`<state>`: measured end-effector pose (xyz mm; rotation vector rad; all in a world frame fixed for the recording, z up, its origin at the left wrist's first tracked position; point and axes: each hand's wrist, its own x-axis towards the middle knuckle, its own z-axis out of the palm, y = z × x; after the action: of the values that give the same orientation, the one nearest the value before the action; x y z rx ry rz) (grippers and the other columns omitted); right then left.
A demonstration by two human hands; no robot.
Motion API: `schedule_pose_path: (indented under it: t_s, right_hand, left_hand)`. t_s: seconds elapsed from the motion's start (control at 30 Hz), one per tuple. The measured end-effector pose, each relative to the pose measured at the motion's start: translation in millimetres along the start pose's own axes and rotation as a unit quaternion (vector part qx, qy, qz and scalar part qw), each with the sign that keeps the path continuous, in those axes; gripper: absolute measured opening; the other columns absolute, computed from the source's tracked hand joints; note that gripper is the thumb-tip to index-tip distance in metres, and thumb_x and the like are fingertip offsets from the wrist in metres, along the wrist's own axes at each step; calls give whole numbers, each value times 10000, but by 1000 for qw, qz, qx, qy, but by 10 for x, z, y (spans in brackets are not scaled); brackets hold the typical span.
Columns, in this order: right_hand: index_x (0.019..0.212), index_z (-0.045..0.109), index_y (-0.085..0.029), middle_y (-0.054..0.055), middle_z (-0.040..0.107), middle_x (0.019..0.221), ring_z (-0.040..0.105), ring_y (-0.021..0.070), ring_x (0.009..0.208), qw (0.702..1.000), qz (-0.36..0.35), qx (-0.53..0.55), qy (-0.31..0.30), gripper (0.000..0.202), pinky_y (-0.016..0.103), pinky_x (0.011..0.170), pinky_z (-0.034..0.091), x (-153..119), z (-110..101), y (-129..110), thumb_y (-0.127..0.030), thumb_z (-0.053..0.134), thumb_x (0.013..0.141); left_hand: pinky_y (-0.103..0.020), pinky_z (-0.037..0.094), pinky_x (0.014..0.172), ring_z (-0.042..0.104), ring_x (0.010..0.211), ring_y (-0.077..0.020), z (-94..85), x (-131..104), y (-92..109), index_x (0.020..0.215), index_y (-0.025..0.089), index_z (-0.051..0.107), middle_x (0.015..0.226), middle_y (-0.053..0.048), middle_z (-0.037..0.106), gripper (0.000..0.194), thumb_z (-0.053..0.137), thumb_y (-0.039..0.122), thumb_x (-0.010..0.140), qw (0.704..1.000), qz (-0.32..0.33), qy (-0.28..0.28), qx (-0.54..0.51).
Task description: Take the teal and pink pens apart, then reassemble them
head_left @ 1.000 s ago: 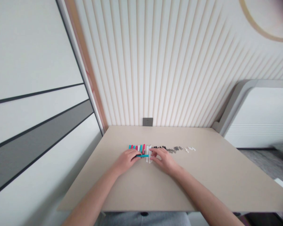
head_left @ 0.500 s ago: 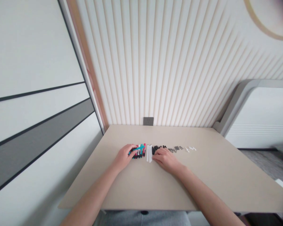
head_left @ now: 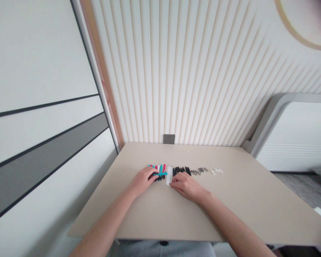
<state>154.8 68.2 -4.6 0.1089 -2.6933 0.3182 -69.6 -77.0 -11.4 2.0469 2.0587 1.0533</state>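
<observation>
My left hand [head_left: 142, 182] is closed on a teal-and-black pen piece [head_left: 163, 174] with a side clip, held sideways over a row of coloured pen barrels [head_left: 161, 168] in pink, white, teal and black. Part of that row is hidden under the fingers. Just right of it lie thin white sticks [head_left: 168, 172], side by side. My right hand [head_left: 186, 184] has its fingertips pinched at the near end of these sticks, on what looks like one of them. Beyond that hand are several black tubes [head_left: 182, 169], their near ends partly covered.
Small grey metal-looking parts [head_left: 196, 172] and little white pieces [head_left: 216, 171] continue the line to the right on the beige table [head_left: 139, 217]. A ribbed wall with a dark socket [head_left: 169, 139] stands behind; a white panelled surface [head_left: 42, 189] rises at the left.
My left hand has brought the teal pen piece nearer and to the right, lowering it level. My right hand has slid slightly toward me, to the sticks' near ends.
</observation>
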Motion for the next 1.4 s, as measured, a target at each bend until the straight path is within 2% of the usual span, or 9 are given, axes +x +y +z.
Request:
schedule_pose_path:
  t_s: [0.23,0.47,0.67,0.87,1.03,1.13,1.27,1.33,1.4]
  right_hand:
    - [1011,714,-249,75,672,950,592,186,909,1000,-1,14,-8,243,322,799,435,-23,-18,26,-256,475,970]
    - [1035,707,-277,60,670,993,592,176,934,997,-51,36,-38,242,320,835,415,-13,-63,-59,-289,473,973]
    - [1014,704,-249,60,670,987,571,175,934,998,-36,28,-43,255,314,831,395,-1,-27,-76,-279,452,986]
    - [981,677,-245,44,657,1039,551,166,978,994,-92,-2,-64,236,307,835,375,31,44,-162,-298,447,994]
    - [993,629,-214,38,668,1007,563,150,941,988,-148,-13,-47,225,301,849,383,81,97,-247,-252,408,1011]
    - [1005,612,-193,47,666,906,581,156,866,994,-107,-7,-9,204,293,803,410,72,81,-187,-241,414,1006]
    - [1030,611,-184,58,646,865,595,160,787,998,28,10,50,212,270,723,447,-1,17,-13,-253,413,999]
    - [1078,608,-188,64,641,897,605,159,800,996,64,23,52,231,262,728,462,-41,-16,59,-231,396,997]
    - [1105,612,-196,68,641,928,612,163,825,996,72,30,43,248,264,742,471,-64,-35,97,-213,392,990]
  left_hand:
    - [-318,482,824,605,889,-186,8,-5,-13,991,220,647,931,-37,657,145,557,304,915,1000,5,0,2]
    - [-326,479,841,608,906,-193,-1,-2,12,989,214,649,949,-42,663,134,574,291,909,1000,-1,-6,6]
    - [-334,471,862,605,919,-196,6,-6,3,990,207,646,952,-42,661,125,584,275,905,1000,5,-14,6]
    - [-323,467,857,609,917,-194,13,-7,4,970,212,652,942,-36,667,106,611,266,888,1000,9,-17,-5]
    - [-314,462,834,604,891,-191,9,-2,4,932,201,647,919,-37,662,90,616,273,887,999,15,-26,-9]
    - [-311,458,831,601,889,-188,9,4,3,936,199,640,919,-36,660,97,611,282,894,999,23,-33,-9]
    - [-311,453,824,595,877,-187,7,6,26,919,192,637,908,-36,659,63,623,243,883,999,27,-38,2]
    - [-307,453,819,592,869,-183,3,3,40,908,189,633,896,-33,655,48,629,225,876,999,27,-41,5]
    - [-303,453,816,590,866,-180,-1,-1,48,903,190,630,888,-29,651,40,629,218,874,999,28,-43,6]
